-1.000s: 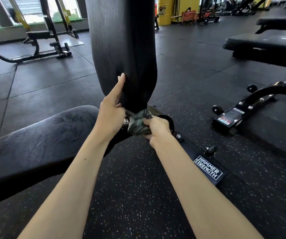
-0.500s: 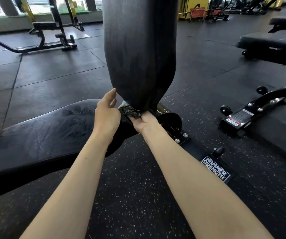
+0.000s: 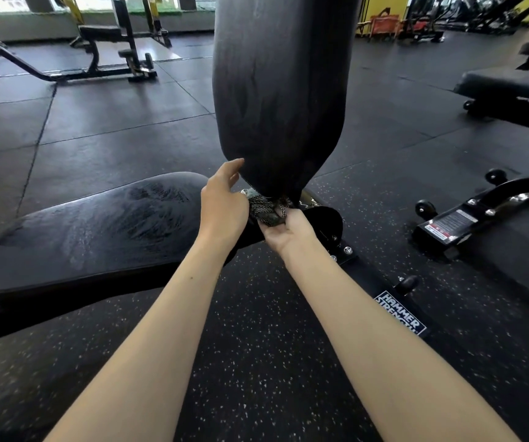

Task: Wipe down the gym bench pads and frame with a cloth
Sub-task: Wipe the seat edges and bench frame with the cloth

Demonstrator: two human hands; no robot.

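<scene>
The bench's black back pad (image 3: pixel 276 90) stands upright in the middle; its black seat pad (image 3: pixel 91 231) stretches to the left, streaked with damp wipe marks. My right hand (image 3: pixel 288 231) grips a dark patterned cloth (image 3: pixel 264 210), bunched in the gap under the back pad's lower end, against the hinge. My left hand (image 3: pixel 223 199) has straight fingers, with the fingertips touching the pad's lower left edge. The black frame rail (image 3: pixel 381 288) with a white brand label runs toward the lower right.
Another bench's base with small wheels (image 3: pixel 454 218) lies on the floor at right, and its pad (image 3: pixel 512 87) sits behind. A further bench and rack (image 3: pixel 107 55) stand at the back left. Speckled rubber floor (image 3: pixel 257 362) surrounds the bench.
My right hand has shifted the cloth from the hinge's right side to directly under the back pad's bottom. My left hand slid down from the pad's side to its lower corner.
</scene>
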